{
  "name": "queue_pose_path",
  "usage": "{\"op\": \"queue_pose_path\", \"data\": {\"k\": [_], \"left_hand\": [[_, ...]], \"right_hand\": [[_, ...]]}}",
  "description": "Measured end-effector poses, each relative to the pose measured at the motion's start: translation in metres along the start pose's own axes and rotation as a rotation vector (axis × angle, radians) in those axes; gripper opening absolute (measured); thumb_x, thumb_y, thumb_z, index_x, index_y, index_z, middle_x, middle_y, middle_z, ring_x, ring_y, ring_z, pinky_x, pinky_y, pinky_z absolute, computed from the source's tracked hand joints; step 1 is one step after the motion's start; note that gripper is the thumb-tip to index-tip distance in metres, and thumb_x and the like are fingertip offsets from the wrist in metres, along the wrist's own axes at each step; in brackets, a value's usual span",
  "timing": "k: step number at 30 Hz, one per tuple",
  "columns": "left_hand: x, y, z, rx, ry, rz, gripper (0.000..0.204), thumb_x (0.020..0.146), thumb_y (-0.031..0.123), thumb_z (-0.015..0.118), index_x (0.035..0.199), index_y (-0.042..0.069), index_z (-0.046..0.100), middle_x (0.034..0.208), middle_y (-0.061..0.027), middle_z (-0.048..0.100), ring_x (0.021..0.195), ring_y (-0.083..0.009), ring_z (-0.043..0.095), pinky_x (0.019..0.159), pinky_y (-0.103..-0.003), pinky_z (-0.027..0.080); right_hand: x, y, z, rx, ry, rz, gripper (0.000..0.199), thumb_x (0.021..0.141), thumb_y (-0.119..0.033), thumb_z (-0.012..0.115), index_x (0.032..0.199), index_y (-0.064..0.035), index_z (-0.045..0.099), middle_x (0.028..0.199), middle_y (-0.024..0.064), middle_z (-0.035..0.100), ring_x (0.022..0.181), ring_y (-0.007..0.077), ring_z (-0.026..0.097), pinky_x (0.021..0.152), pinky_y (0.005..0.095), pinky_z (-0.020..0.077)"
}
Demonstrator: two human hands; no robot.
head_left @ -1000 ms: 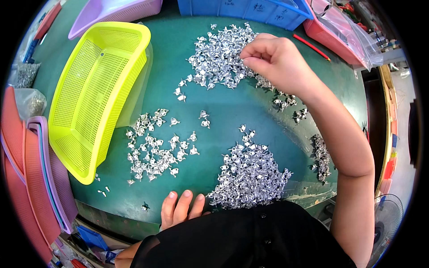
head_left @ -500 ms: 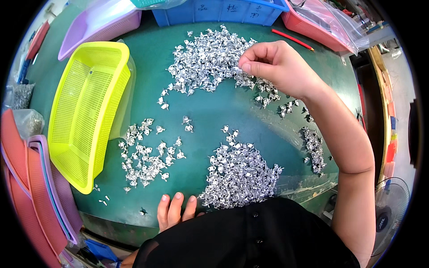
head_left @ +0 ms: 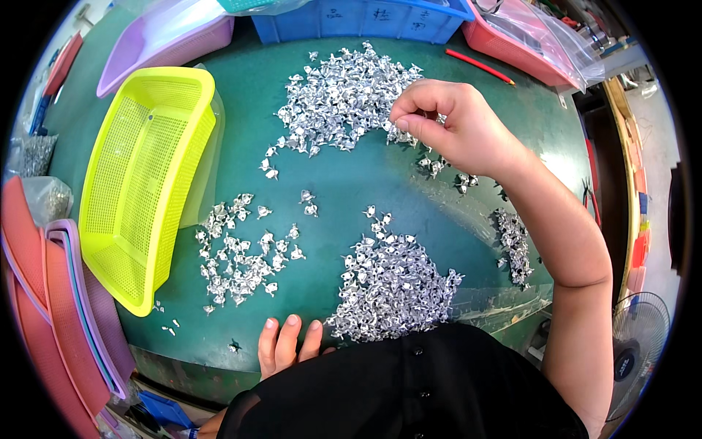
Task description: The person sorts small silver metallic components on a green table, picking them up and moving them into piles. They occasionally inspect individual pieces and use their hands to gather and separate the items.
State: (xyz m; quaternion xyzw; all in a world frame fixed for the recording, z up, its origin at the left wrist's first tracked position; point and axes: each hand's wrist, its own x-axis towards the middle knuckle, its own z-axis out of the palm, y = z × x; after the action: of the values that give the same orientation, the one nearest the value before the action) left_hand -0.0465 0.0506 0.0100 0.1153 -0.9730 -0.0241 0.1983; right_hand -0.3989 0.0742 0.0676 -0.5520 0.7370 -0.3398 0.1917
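A big heap of small silvery metal parts (head_left: 336, 99) lies at the far middle of the green table. Over its right edge my right hand (head_left: 450, 121) is closed in a pinch, thumb and forefinger tips nearly together; whatever is between them is too small to make out. At the table's near edge my left hand (head_left: 290, 344) rests with fingers stretched out, holding nothing, partly hidden by my black top. Just right of it is a dense pile of the same parts (head_left: 395, 289). A looser group of parts (head_left: 241, 256) is spread to its upper left.
A yellow-green mesh basket (head_left: 157, 175) stands at left. Purple (head_left: 175, 51), blue (head_left: 358, 22) and pink bins (head_left: 512, 47) line the far edge, with a red pencil (head_left: 479, 66) nearby. Darker parts (head_left: 514, 245) lie at right. Stacked trays (head_left: 66, 314) and a fan (head_left: 636, 351) flank the table.
My right hand has shifted slightly nearer to me at the far heap's right edge, its thumb a little lower. The left hand and the piles look unchanged.
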Motion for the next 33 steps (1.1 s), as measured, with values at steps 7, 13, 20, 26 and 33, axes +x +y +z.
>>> {"op": "queue_pose_path", "data": {"k": [7, 13, 20, 26, 33], "left_hand": [[0.001, -0.001, -0.006, -0.048, -0.066, 0.005, 0.017, 0.096, 0.019, 0.05, 0.106, 0.007, 0.057, 0.113, -0.0104, 0.061, 0.107, -0.034, 0.057, 0.087, -0.052, 0.05], [-0.012, 0.001, 0.0, -0.036, -0.043, -0.106, 0.026, 0.095, 0.024, 0.051, 0.109, 0.007, 0.064, 0.116, -0.0135, 0.059, 0.111, -0.033, 0.053, 0.081, -0.042, 0.053], [-0.018, 0.002, 0.005, -0.022, -0.052, -0.106, 0.03, 0.096, 0.027, 0.049, 0.111, 0.008, 0.065, 0.118, -0.0138, 0.057, 0.112, -0.0338, 0.051, 0.081, -0.041, 0.053], [-0.015, 0.002, 0.002, -0.039, -0.067, -0.117, 0.029, 0.096, 0.027, 0.049, 0.109, 0.007, 0.065, 0.117, -0.014, 0.058, 0.112, -0.0333, 0.051, 0.081, -0.042, 0.053], [-0.017, 0.006, 0.005, -0.068, -0.035, -0.155, 0.019, 0.092, 0.02, 0.052, 0.105, 0.009, 0.06, 0.112, -0.01, 0.061, 0.109, -0.034, 0.055, 0.088, -0.05, 0.049]], "right_hand": [[-0.002, -0.002, 0.019, 0.006, 0.002, -0.172, 0.007, 0.081, -0.005, 0.065, 0.086, -0.0005, 0.064, 0.081, 0.0106, 0.065, 0.075, 0.0222, 0.063, 0.067, 0.0323, 0.0508], [0.006, -0.022, 0.076, -0.039, 0.034, -0.453, 0.004, 0.075, -0.005, 0.066, 0.077, -0.0044, 0.062, 0.072, 0.0078, 0.058, 0.073, 0.0289, 0.06, 0.066, 0.0394, 0.0475], [0.007, -0.043, 0.106, -0.141, 0.003, -0.495, 0.005, 0.073, -0.011, 0.07, 0.074, -0.0084, 0.066, 0.078, 0.0042, 0.053, 0.08, 0.0245, 0.054, 0.072, 0.0378, 0.0423], [0.031, -0.028, 0.081, -0.538, 0.104, -0.542, 0.018, 0.07, -0.005, 0.057, 0.085, -0.005, 0.068, 0.092, 0.0068, 0.056, 0.096, 0.0259, 0.052, 0.083, 0.0368, 0.0406], [0.059, -0.016, 0.066, -0.503, 0.143, -0.492, 0.007, 0.076, -0.006, 0.062, 0.08, -0.0067, 0.069, 0.084, 0.0069, 0.056, 0.09, 0.0268, 0.053, 0.079, 0.0385, 0.0424]]}}
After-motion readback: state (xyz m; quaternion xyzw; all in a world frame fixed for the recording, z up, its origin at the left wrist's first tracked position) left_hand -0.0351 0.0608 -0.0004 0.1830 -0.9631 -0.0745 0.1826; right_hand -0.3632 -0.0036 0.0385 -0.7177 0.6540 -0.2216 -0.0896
